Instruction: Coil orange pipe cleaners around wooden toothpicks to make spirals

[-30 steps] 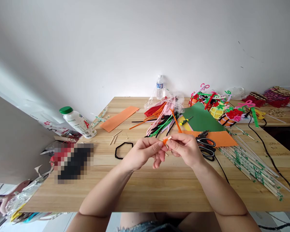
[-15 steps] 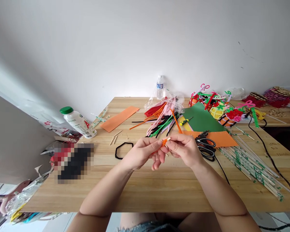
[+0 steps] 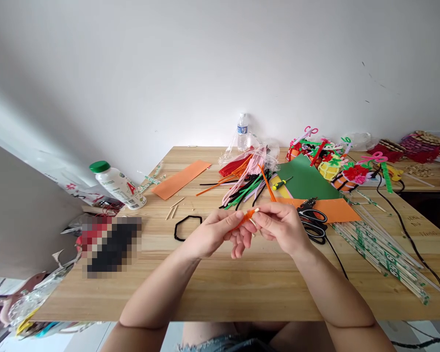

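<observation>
My left hand (image 3: 216, 232) pinches a small orange fuzzy strip (image 3: 247, 218) between thumb and finger. Opposite it, my right hand (image 3: 284, 226) is closed on the pale end of a short wooden stick (image 3: 256, 210) that the orange strip touches. Both hands meet above the middle of the table, and their fingertips hide part of the work. A black pipe-cleaner loop (image 3: 188, 228) lies just left of my left hand. Black-handled scissors (image 3: 313, 225) rest right of my right hand.
Pipe cleaners (image 3: 247, 178), green card (image 3: 304, 176) and a screwdriver (image 3: 280, 185) lie behind my hands. Wrapped sticks (image 3: 381, 252) and a black cable (image 3: 406, 234) are at right. A white bottle (image 3: 119, 186) leans at left; a water bottle (image 3: 242, 132) stands by the wall.
More of the orange strip shows between my hands, and my left thumb has shifted slightly. Both hands remain in nearly the same place.
</observation>
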Action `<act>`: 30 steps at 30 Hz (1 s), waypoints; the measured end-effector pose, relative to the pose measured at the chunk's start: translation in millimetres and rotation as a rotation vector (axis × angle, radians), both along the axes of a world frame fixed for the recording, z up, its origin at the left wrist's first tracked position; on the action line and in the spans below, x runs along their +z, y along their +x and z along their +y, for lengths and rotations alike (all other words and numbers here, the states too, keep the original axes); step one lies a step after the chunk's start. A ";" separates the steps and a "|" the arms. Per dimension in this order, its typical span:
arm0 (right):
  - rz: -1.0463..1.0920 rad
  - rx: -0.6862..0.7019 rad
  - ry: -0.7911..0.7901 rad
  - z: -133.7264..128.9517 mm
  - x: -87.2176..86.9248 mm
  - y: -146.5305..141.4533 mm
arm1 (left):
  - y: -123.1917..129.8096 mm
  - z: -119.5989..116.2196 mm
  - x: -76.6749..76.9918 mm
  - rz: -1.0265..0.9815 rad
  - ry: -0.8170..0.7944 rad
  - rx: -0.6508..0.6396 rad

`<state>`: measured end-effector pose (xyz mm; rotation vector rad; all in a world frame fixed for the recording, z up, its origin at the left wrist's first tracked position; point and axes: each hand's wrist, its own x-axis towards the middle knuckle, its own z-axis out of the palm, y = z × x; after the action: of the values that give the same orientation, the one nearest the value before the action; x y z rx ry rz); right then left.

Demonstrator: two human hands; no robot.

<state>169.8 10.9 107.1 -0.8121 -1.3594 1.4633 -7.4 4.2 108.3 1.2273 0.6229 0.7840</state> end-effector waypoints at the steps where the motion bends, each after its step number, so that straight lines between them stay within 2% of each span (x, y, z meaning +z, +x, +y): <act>1: 0.001 0.009 0.008 0.0 -0.2 -0.2 | -0.6 0.7 -0.2 -0.017 -0.033 -0.014; 3: 0.006 0.004 0.023 0.5 -1.1 -1.2 | 0.2 -0.1 -1.5 0.017 0.003 0.072; 6: 0.017 -0.023 0.015 1.9 -2.7 -2.5 | 3.3 -4.6 -3.1 0.149 0.252 0.343; 8: 0.026 -0.012 -0.008 2.2 -2.4 -2.1 | 4.0 -6.5 -2.9 0.198 0.360 0.431; 9: 0.026 -0.004 -0.015 2.0 -1.8 -1.5 | 3.5 -6.4 -2.4 0.190 0.353 0.403; 13: -0.027 0.017 0.030 0.2 0.9 0.9 | -0.4 -2.5 0.1 0.081 0.138 0.073; 15: -0.054 0.008 0.054 0.3 0.7 0.5 | -0.3 -2.3 0.5 0.101 0.145 0.070; 16: -0.056 -0.004 0.054 0.7 0.0 -0.2 | 0.7 -3.2 0.4 0.143 0.206 0.133; 19: -0.009 -0.040 0.010 3.0 -2.9 -2.7 | 4.9 -8.1 -1.1 0.300 0.524 0.437; 21: 0.028 -0.035 -0.026 3.8 -3.8 -3.4 | 6.2 -10.5 -2.2 0.352 0.645 0.537; 23: 0.032 -0.019 -0.034 3.2 -3.1 -2.9 | 5.1 -10.5 -2.6 0.323 0.588 0.473; 27: 0.004 -0.005 -0.013 0.2 0.4 -0.4 | -0.7 -5.8 -1.4 0.122 0.291 0.228; 30: -0.002 -0.014 -0.004 -0.6 1.1 -0.2 | -2.5 -4.2 -0.2 0.114 0.206 0.191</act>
<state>169.5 10.3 108.2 -0.8244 -1.3502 1.4550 -9.9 0.0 108.1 1.4222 0.7756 0.9599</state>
